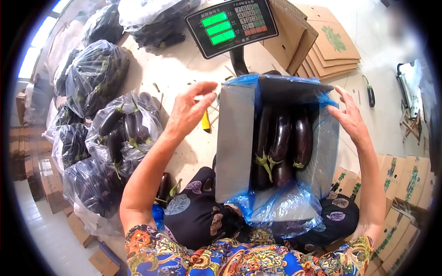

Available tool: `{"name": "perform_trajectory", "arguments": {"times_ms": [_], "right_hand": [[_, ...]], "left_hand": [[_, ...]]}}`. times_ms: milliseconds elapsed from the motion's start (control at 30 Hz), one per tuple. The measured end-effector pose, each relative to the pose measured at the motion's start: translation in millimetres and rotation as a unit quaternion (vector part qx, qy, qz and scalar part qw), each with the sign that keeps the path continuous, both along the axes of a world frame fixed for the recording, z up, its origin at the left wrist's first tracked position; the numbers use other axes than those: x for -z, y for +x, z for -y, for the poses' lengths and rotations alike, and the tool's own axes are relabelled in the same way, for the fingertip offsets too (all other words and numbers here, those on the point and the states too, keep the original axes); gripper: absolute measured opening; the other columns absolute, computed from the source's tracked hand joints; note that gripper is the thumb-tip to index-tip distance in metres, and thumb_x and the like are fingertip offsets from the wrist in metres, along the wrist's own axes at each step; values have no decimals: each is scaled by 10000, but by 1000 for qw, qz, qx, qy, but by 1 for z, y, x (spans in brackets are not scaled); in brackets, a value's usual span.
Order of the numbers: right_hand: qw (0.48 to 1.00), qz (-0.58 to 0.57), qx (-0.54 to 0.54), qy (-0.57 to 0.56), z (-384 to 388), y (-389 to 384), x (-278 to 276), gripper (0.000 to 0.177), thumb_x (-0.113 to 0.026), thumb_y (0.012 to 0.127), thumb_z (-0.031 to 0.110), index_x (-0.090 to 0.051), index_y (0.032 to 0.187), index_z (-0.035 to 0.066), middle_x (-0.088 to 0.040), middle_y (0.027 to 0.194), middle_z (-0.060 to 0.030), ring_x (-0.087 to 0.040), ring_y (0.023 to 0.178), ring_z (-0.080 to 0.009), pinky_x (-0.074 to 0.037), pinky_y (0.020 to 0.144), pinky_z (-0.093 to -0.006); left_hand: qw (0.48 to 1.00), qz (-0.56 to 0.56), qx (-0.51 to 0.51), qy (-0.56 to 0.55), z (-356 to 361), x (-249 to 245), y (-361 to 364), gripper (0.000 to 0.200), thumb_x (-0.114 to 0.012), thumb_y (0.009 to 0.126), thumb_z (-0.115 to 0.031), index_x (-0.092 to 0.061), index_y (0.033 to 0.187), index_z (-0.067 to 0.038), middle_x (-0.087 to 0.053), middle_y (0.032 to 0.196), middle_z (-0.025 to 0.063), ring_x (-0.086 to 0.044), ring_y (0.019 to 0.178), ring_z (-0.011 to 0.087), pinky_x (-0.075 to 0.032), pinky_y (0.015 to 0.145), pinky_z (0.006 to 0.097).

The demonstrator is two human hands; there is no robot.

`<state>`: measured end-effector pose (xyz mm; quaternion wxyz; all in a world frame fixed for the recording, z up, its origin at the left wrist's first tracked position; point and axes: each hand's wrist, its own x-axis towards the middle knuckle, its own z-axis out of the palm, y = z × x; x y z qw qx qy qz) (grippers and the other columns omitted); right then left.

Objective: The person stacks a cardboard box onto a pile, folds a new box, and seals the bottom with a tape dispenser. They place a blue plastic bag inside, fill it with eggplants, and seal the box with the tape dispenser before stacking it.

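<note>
Eggplants (281, 138): in lined box (235, 147). Left hand (189, 110) open beside box, right hand (350, 117) open at its rim. Advisable: steady box evenly from both sides.

Pale floor (184, 60), a bit dusty, with small green scraps here and there. Bright daylight from windows (37, 41) at the far left. Along the left side, big clear plastic bags (94, 73) stuffed with dark purple eggplants, close together. Low brown boxes (50, 184) beside them, near the edge. Straight ahead, a scale screen (230, 23) on a black post, with glowing green numbers. More full bags (156, 18) just behind it. At the far right, a heap of flat brown cartons (331, 46) with green prints. One lone eggplant (371, 95) on the floor close by. More flat cartons (405, 184) stacked at the near right.
</note>
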<state>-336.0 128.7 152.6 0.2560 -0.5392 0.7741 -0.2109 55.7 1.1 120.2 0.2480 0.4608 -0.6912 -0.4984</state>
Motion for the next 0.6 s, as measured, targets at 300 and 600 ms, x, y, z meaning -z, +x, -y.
{"name": "perform_trajectory", "arguments": {"times_ms": [300, 600], "right_hand": [[989, -124, -32, -67, 34, -2, 25, 206, -570, 848, 131, -657, 1003, 28, -655, 820, -125, -576, 721, -220, -471, 715, -323], [996, -60, -25, -56, -2, -69, 33, 402, -541, 976, 235, -545, 1300, -4, -591, 1255, -122, -527, 1178, -189, -375, 1012, -297]], "left_hand": [[990, -73, -49, 106, 5, 25, 34, 371, -563, 943, -260, -599, 1221, -17, -642, 1148, 105, -588, 1107, 188, -466, 936, 319], [924, -2, -304, 232, -117, 112, 252, 306, -574, 933, -193, -602, 1186, -23, -664, 1044, 85, -627, 928, 146, -499, 819, 257]]}}
